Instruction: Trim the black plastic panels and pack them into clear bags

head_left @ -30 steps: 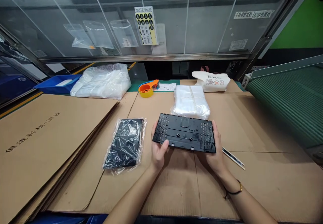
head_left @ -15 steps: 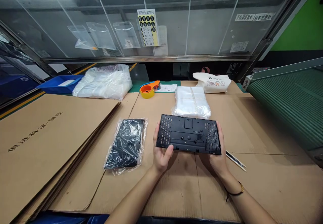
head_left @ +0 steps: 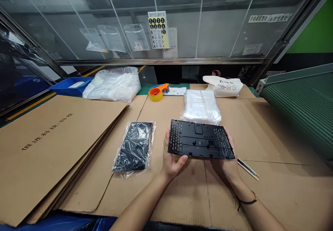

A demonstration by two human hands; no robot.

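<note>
A black plastic casing panel (head_left: 200, 140) with slotted vents at both ends is held up above the cardboard-covered table. My left hand (head_left: 171, 159) grips its left end, thumb near the front edge. Its right end rests in my right hand (head_left: 230, 158), whose fingers are partly hidden beneath and behind the panel. To the left, a similar black panel in a clear plastic bag (head_left: 134, 147) lies on the cardboard. Just behind the held panel sits a stack of clear plastic bags (head_left: 201, 106) tied with a band.
Flat cardboard sheets (head_left: 57, 137) are piled at left. At the back are a blue tray (head_left: 69, 87), a bulky plastic bag (head_left: 113, 84), an orange tape dispenser (head_left: 156, 92) and a white cloth bag (head_left: 223, 86). Thin sticks (head_left: 248, 170) lie by my right wrist; a green conveyor belt (head_left: 301, 102) runs at right.
The panel has tilted slightly in my hands, and my left thumb has slid off its face to below the front edge. The whole view has shifted a little.
</note>
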